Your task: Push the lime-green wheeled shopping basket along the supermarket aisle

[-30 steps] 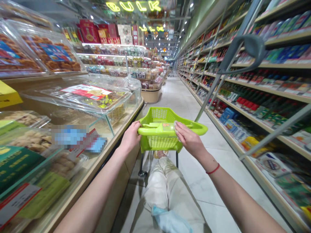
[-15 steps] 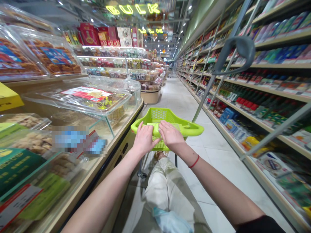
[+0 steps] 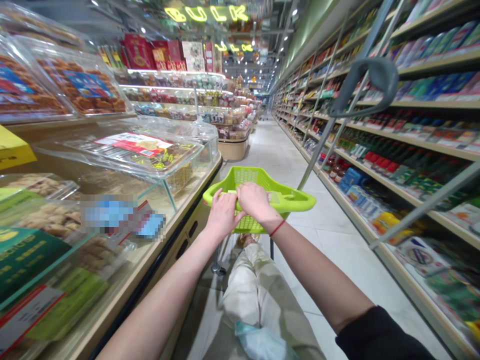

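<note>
In front of me is a lime-green plastic shopping cart (image 3: pixel 243 176), its basket empty as far as I can see into it. My left hand (image 3: pixel 222 212) is closed over the left part of the cart's handle, thumb toward the right. Close beside it, my right hand (image 3: pixel 254 201) rests on the handle with its fingers curled over the bar. A thin red string bracelet (image 3: pixel 276 228) circles the right wrist. The fingertips of the right hand are mostly hidden behind its knuckles.
A bulk-food counter (image 3: pixel 193 212) with clear plastic lids (image 3: pixel 150 145) and packed snacks runs close along the left. Long shelves (image 3: pixel 390 180) of bottles and packets line the right, crossed by grey metal rails with a grey handle (image 3: pixel 392 82). A tiled aisle (image 3: pixel 262 135) extends ahead.
My right hand has shifted left along the handle, nearer my left hand, and its fingers are more curled. The right forearm has swung left too. My left hand and the cart have hardly moved.
</note>
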{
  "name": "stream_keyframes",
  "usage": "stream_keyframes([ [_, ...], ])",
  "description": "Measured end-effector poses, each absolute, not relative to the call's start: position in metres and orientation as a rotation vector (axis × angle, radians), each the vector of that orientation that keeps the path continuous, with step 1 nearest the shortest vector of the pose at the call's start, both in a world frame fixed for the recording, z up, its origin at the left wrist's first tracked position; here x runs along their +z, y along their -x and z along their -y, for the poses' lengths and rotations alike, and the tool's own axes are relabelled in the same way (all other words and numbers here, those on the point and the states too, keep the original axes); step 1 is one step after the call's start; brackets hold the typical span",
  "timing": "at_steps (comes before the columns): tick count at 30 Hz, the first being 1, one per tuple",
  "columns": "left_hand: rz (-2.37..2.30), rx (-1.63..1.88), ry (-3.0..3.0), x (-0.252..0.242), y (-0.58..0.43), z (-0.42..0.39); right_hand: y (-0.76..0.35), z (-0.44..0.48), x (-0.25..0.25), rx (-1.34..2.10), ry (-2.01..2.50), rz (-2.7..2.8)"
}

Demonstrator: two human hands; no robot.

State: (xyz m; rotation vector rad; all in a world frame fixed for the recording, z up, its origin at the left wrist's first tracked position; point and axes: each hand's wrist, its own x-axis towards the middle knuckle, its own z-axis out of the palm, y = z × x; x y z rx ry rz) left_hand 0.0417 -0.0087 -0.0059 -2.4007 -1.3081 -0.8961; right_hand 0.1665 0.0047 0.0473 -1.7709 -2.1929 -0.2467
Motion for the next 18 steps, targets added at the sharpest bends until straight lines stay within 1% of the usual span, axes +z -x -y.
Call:
stream_keyframes([
  [3,1.289,-0.905,2.396,-0.007,-0.042,0.009,-0.172,0.012,0.034,-0.337,1.588,2.158],
  [9,1.307,-0.910,2.401,-0.007,-0.043,0.008,-0.221,0.028,0.005,-0.319,1.405,2.034],
  [14,1.311,-0.926,2.413,-0.006,-0.043,0.009,-0.272,0.037,-0.017,-0.355,1.445,1.846],
  [18,1.313,-0.956,2.412,-0.006,-0.043,0.009,-0.275,0.031,-0.010,-0.328,1.564,1.849],
])
